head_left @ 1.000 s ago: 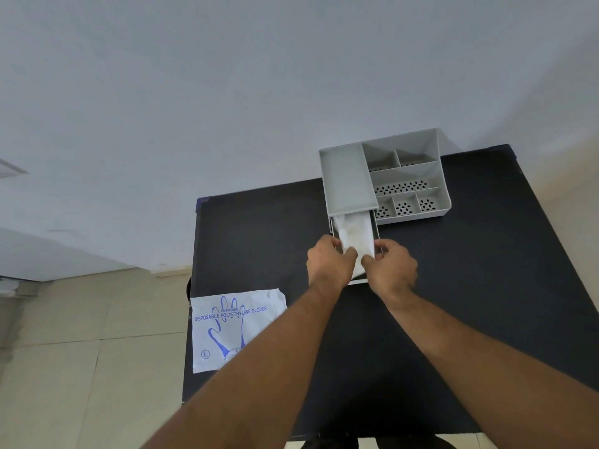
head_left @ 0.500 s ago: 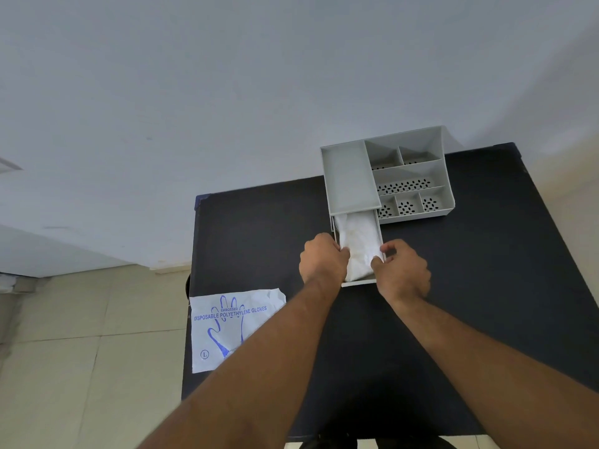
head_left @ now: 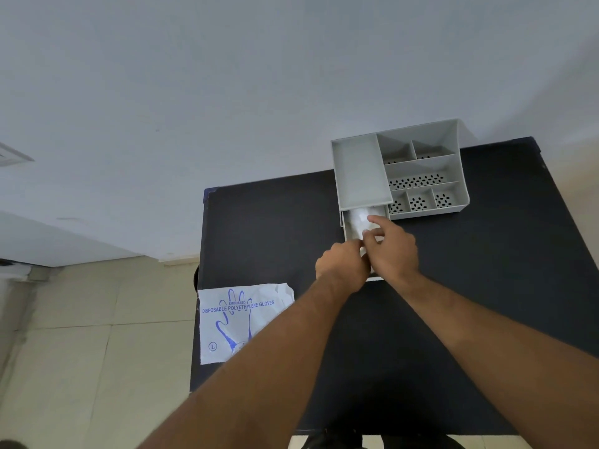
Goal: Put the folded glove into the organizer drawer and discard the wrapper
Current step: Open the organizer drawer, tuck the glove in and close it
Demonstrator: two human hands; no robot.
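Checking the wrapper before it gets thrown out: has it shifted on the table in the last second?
No. The wrapper lies flat at the left edge of the table, same overhang, apart from the organizer.

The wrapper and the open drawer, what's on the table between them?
Only the left hand and its forearm cross there in the head view; otherwise bare table lies between the wrapper and drawer.

Folded glove [head_left: 359, 222]: white, crinkly, thin plastic, lying inside open drawer [head_left: 348, 225]. Drawer: grey, pulled out from front of organizer [head_left: 398, 171], under its flat left part. Organizer: grey box with small holed bins. Wrapper [head_left: 238, 320]: white flat bag, blue hand picture, blue words, well left of organizer, nearer person, one corner creased.
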